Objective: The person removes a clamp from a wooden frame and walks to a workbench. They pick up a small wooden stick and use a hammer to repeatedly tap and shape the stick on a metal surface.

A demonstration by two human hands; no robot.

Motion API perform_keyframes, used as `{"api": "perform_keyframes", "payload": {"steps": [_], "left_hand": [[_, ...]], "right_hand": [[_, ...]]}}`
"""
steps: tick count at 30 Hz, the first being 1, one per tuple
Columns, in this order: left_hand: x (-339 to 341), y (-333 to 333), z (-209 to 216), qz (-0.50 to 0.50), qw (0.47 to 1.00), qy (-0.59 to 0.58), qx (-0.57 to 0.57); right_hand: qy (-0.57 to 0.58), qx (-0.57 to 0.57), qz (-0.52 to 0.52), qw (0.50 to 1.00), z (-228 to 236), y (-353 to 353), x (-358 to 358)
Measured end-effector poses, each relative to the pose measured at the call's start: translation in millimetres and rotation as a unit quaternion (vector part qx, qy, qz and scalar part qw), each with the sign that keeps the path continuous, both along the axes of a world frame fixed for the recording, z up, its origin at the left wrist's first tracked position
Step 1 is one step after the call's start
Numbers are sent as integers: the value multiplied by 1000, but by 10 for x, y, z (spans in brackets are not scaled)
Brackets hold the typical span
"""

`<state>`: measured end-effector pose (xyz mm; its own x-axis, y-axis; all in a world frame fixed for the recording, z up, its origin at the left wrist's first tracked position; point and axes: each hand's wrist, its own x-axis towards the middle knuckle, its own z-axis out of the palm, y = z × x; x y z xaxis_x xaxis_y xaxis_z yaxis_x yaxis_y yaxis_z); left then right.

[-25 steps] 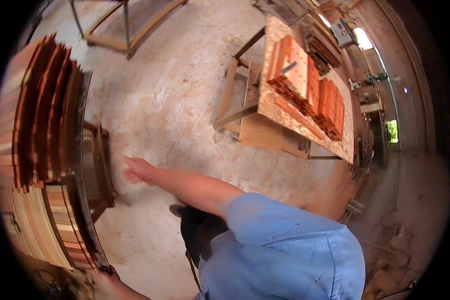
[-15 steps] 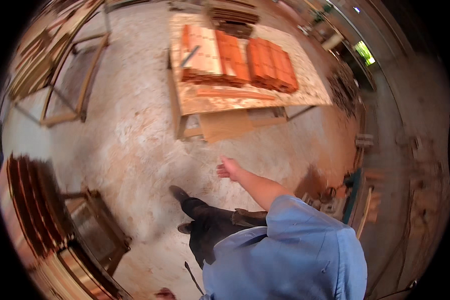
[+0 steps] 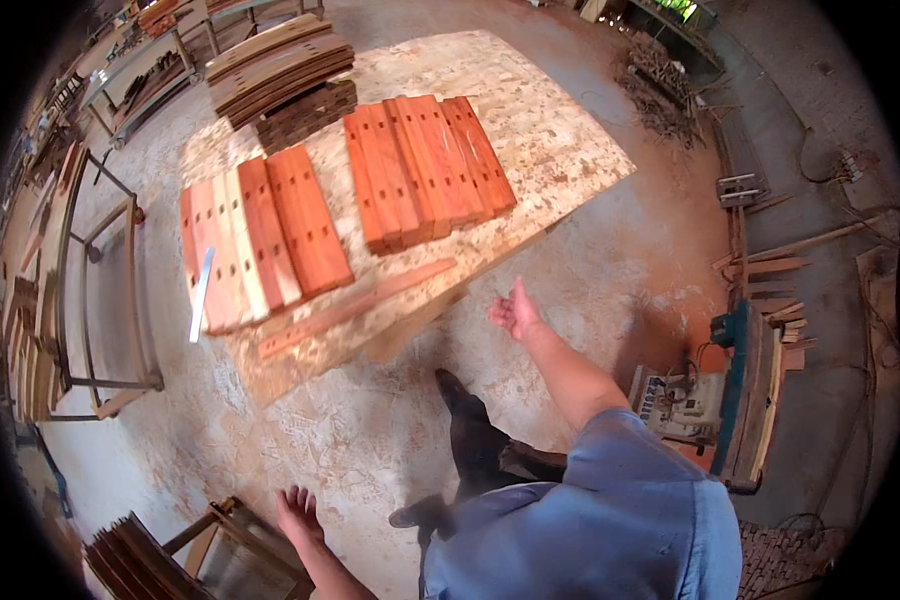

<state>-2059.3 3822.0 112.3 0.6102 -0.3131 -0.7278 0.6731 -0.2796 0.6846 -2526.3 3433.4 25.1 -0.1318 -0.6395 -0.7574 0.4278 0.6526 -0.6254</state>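
Note:
My right hand (image 3: 516, 311) hangs over the floor just off the table's near edge, fingers apart and holding nothing. Lower left, my left hand (image 3: 298, 514) is empty too, its fingers spread, beside a wooden stand. On the speckled board table (image 3: 550, 130) lie two rows of reddish slotted wooden slats. The left row (image 3: 305, 225) has a few pale slats among the red ones; the right row (image 3: 420, 170) is all reddish. A metal ruler-like strip (image 3: 202, 295) rests across the left row. One narrow loose slat (image 3: 355, 305) lies along the near edge.
A stack of brown boards (image 3: 280, 70) stands at the table's far left. Racks with wood (image 3: 100, 300) line the left. Dark curved slats (image 3: 140, 560) sit on the stand (image 3: 240, 540) at lower left. At right is a green-edged machine (image 3: 735, 390) beside wood offcuts.
The table now appears closer, larger and turned in view. My left hand has come up into view at lower left; my right hand has shifted right and stays empty.

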Motion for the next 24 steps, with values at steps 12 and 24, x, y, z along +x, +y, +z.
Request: {"api": "perform_keyframes", "payload": {"steps": [12, 24], "left_hand": [[655, -2260, -467, 24, 997, -69, -1], [137, -2674, -197, 45, 912, -311, 264]], "right_hand": [[-206, -120, -205, 949, -154, -1617, -322], [-136, -114, -256, 950, 93, -1679, -230]]}}
